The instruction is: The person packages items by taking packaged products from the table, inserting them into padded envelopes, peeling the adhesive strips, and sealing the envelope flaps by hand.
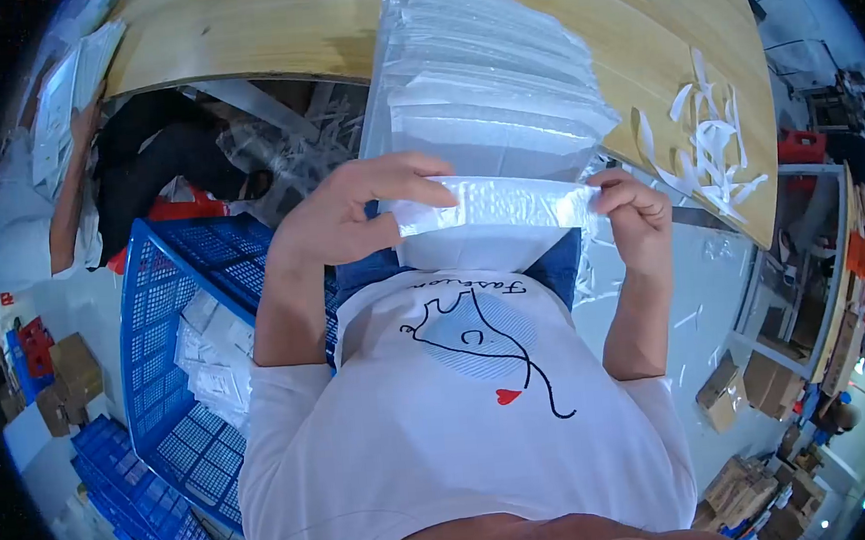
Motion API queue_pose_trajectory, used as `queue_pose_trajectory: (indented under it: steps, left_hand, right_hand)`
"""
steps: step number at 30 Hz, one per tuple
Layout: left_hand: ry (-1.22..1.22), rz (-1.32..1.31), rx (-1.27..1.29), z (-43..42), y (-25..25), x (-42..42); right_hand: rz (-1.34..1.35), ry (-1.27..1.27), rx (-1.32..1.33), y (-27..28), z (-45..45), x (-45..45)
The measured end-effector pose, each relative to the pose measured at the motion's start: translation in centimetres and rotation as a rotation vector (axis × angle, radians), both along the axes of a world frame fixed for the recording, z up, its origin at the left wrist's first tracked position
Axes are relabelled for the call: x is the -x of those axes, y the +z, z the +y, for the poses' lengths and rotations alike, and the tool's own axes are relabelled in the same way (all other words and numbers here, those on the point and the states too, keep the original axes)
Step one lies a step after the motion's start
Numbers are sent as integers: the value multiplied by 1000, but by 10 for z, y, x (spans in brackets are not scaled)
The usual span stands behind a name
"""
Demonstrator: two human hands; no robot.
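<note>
A white padded envelope (pixel 491 248) is held in front of my shirt, near the table edge. Its shiny, bubble-textured upper band (pixel 523 201) faces me. My left hand (pixel 363 205) grips the left end of the band, fingers over the top and thumb below. At the right end, my right hand (pixel 634 214) pinches the corner with curled fingers. Just beyond the band, a thick, fanned stack of white padded envelopes (pixel 489 75) leans on the table's front edge. The lower part of the held envelope reaches down to my lap.
Loose white paper strips (pixel 715 145) lie on the wooden table (pixel 635 15) at right. A blue plastic basket (pixel 147 340) containing packed envelopes (pixel 214 371) stands at my left. Another person's arm (pixel 66 220) holds a stack of envelopes at far left. Cardboard boxes (pixel 767 387) sit at right.
</note>
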State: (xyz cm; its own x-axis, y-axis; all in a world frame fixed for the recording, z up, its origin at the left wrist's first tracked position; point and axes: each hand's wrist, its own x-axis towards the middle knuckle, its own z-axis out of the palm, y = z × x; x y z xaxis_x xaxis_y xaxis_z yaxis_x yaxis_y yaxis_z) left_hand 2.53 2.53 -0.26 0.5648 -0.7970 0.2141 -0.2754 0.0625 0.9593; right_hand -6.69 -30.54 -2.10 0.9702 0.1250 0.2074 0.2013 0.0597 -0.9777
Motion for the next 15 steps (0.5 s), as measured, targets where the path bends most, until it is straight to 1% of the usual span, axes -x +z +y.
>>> queue_pose_trajectory:
  steps: [1,5,6,10,11,15]
  left_hand:
    - [-2,1,0,0,2,1]
    - [40,152,53,-3,7,9]
    - [32,154,50,-3,6,8]
    - [86,124,73,-4,-4,3]
    - [94,124,73,-3,-5,4]
    - [127,268,159,-1,-11,7]
  right_hand:
    - [1,-2,0,2,2,0]
    - [176,-274,-283,17,27,1]
    - [178,-282,-286,15,30,2]
    - [88,-147,-56,5,42,-3]
    - [89,-139,-57,6,45,-5]
    - [15,-67,-251,17,56,-5]
